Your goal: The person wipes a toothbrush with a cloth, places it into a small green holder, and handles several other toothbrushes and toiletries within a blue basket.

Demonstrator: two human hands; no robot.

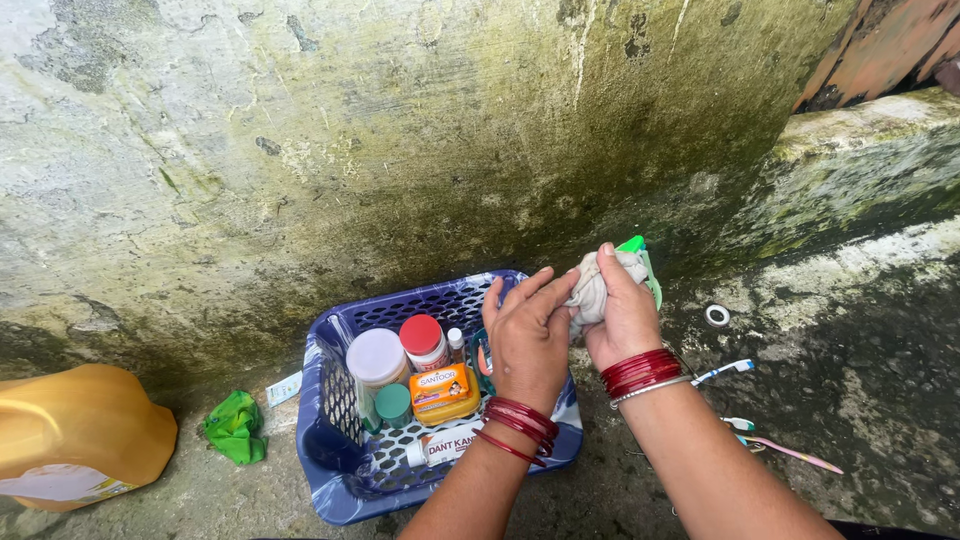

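Observation:
My right hand (622, 318) grips a wadded grey cloth (590, 287) pressed around a green plastic object (640, 252), only partly visible. My left hand (527, 335) lies against the cloth from the left, fingers extended and touching it. Both wrists wear red bangles. The hands hover over the right end of a blue perforated plastic basket (340, 430) standing on the concrete ground by a mossy wall. Inside the basket stand a white-lidded jar (376, 358), a red-capped jar (423, 340), an orange soap box (443, 390), a small green-capped bottle (393, 404) and a white tube (445, 443).
A yellow plastic jug (75, 430) lies at the left edge. A crumpled green wrapper (235, 427) sits beside the basket. Toothbrushes (770, 440) and a small white ring (717, 316) rest on the wet concrete at right. A stained wall and a raised ledge (860, 150) close the back.

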